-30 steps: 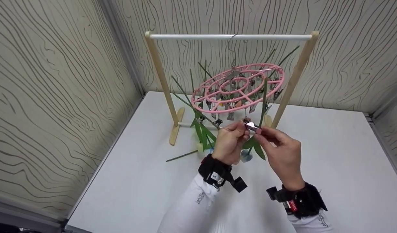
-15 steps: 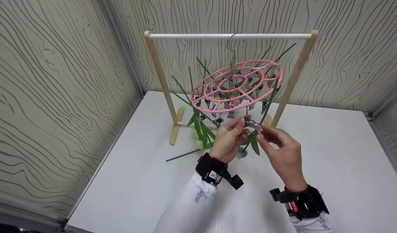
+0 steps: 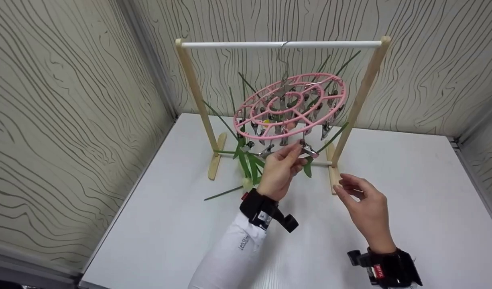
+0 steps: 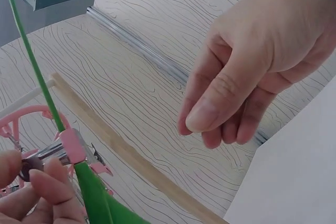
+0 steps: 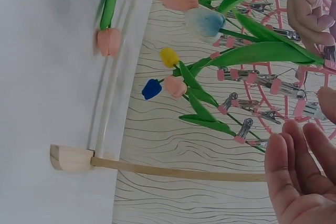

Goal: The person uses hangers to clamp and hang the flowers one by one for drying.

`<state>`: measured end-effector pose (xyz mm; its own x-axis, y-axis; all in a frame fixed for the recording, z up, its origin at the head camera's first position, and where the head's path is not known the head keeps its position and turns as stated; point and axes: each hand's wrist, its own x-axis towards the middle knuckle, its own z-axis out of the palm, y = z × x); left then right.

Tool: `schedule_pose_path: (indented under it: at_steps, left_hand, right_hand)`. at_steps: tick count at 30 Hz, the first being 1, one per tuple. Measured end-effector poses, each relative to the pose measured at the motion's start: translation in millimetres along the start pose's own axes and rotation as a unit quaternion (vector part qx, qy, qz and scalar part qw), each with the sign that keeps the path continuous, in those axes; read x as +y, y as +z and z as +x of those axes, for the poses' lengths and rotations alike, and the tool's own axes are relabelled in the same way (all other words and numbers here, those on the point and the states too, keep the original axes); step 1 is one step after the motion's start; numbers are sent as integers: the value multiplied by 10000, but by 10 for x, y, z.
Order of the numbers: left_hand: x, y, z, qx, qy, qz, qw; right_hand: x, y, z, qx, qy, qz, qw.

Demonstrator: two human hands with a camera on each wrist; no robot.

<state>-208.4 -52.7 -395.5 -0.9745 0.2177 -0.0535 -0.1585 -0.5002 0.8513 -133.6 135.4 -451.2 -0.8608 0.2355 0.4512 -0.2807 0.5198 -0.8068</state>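
Note:
A pink round clip hanger (image 3: 344, 92) hangs tilted from a rack. My left hand (image 3: 280, 172) pinches the handle end of one of its metal clips (image 3: 309, 151). In the left wrist view that clip's pink tips (image 4: 72, 146) are closed on the green stem (image 4: 37, 66) of an artificial tulip. Below the clip, its green leaf (image 4: 100, 198) shows. A blue-and-white tulip head (image 5: 205, 24) appears in the right wrist view; my left hand hides it in the head view. My right hand (image 3: 368, 208) is apart from the clip, fingers loosely bent, holding nothing.
The rack has wooden posts (image 3: 194, 80) and a white top bar (image 3: 330, 43). Several other tulips hang head down from the clips, among them a blue one (image 5: 151, 89) and a yellow one (image 5: 169, 56). Low by the rack's bottom rod is a pink tulip (image 5: 108, 41).
My right hand has let go of the clip and drawn back to the right and down. The stem in the clip has tipped rightward. My left hand has kept its pinch.

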Motion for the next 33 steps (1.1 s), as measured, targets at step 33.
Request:
schedule_pose_path:
  at_steps: [33]
  left_hand:
    - [-24,194,85,-652,-55,1114,9916]
  right_hand:
    - [155,-85,-165,54,173,-297,9994]
